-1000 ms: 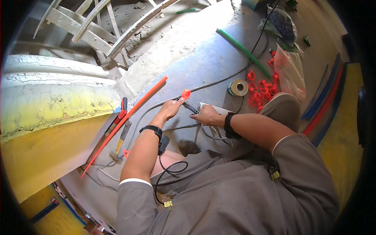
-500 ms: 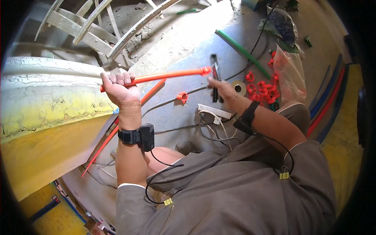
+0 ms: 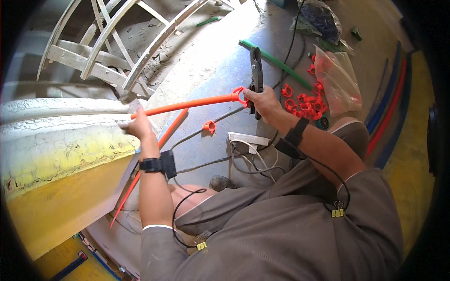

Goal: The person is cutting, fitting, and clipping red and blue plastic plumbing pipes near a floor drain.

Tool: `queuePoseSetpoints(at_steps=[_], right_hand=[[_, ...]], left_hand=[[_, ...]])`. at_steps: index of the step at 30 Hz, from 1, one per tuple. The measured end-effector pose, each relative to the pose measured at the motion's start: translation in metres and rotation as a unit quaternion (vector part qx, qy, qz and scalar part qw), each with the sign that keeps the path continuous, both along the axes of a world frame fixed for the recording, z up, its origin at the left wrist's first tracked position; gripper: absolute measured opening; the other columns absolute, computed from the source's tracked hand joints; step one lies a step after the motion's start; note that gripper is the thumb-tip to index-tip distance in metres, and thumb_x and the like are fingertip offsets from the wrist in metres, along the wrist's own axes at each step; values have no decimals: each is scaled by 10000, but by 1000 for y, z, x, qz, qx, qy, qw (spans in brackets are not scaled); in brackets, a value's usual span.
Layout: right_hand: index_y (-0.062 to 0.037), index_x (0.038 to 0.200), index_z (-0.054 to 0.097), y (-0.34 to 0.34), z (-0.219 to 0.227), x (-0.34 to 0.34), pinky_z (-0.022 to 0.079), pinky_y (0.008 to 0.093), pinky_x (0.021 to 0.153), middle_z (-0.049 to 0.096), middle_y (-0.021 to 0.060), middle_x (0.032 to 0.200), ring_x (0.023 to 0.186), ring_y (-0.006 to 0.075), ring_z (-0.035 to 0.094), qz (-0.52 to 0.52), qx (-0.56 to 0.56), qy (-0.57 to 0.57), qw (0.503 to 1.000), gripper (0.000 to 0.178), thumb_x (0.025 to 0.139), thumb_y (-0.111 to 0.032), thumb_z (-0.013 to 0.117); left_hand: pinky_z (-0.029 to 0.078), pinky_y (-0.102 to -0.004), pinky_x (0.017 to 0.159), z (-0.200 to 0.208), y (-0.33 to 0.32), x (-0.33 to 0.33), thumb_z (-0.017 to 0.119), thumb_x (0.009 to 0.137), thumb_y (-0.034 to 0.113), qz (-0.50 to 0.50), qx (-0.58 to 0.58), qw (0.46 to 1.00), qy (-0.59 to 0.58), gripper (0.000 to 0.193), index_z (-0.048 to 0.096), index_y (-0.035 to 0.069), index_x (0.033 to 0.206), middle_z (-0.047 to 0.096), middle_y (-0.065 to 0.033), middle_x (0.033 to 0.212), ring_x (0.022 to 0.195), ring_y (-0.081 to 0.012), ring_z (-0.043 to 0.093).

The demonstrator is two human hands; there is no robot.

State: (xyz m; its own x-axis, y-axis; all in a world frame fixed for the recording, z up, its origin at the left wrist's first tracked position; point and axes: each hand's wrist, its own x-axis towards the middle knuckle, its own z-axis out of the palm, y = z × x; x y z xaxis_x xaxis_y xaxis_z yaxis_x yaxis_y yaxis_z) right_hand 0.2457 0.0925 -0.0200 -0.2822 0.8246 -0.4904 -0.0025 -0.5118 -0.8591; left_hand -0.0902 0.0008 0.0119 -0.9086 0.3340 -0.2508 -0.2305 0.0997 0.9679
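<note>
My left hand [image 3: 140, 125] pinches the left end of an orange plastic pipe [image 3: 190, 104], its other fingers stretched out and slightly blurred. At the pipe's right end sits an orange ring-shaped fitting [image 3: 240, 96], its open ring facing right. My right hand [image 3: 265, 104] is closed around a black long-handled tool [image 3: 256, 75] that stands upright; its exact kind is unclear. The right thumb and fingers are at the fitting, touching or very close to it. A loose orange fitting [image 3: 209, 126] lies on the floor below the pipe.
Several orange fittings [image 3: 307, 107] lie beside a clear plastic bag [image 3: 337, 84] on the right. A green pipe [image 3: 281, 64] lies beyond my right hand. A white power strip [image 3: 248, 138] with cables lies ahead of my knees. At left runs a yellow and white ledge [image 3: 70, 145].
The left fingers have loosened from a full wrap around the pipe. The fitting has turned so its ring shows. My right hand and the tool have come close against it.
</note>
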Motion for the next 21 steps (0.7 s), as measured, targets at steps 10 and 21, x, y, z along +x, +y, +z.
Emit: queuePoseSetpoints(at_steps=[10,21], right_hand=[[-44,920,602,16,-23,5,427,304,519,584,32,699,583,132,536,46,93,-106,989,266,830,-283,675],[69,837,634,-32,-2,7,470,379,628,625,197,760,717,301,616,445,18,-220,868,319,683,-210,614]], left_hand=[[485,-388,694,-7,17,133,513,922,392,-564,-245,692,377,387,562,120,1193,629,-196,758,775,-332,644],[461,-425,631,-34,16,141,415,898,284,-560,-236,758,238,338,544,-27,926,590,-233,699,667,-332,616]])
